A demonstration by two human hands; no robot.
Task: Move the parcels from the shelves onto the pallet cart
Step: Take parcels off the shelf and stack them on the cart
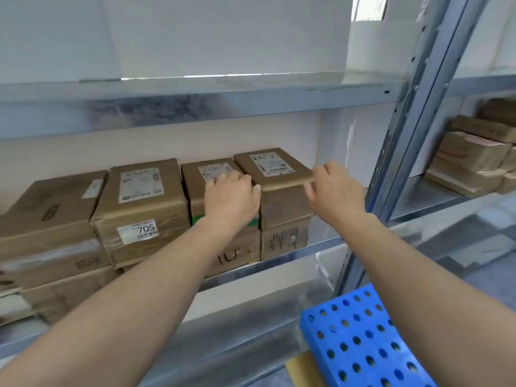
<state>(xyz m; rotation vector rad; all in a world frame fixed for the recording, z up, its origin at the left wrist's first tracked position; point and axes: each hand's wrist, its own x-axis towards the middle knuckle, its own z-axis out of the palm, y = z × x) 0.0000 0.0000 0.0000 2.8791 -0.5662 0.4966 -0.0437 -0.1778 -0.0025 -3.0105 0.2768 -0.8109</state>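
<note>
Several brown cardboard parcels stand in a row on the middle metal shelf [321,243]. The rightmost top parcel [275,174], with a white label, sits on a smaller box [284,241]. My left hand [231,195] lies on the neighbouring parcel [208,170] with its fingertips against the left side of the rightmost parcel. My right hand [333,188] is at that parcel's right front corner, thumb under the top edge; the grip is blurred. A blue perforated pallet cart deck [360,339] shows at the lower right.
A parcel marked 705 [141,208] and more boxes [50,219] fill the shelf to the left. White boxes [223,34] sit on the shelf above. A grey upright post [402,152] divides off a right bay with more stacked parcels [474,155].
</note>
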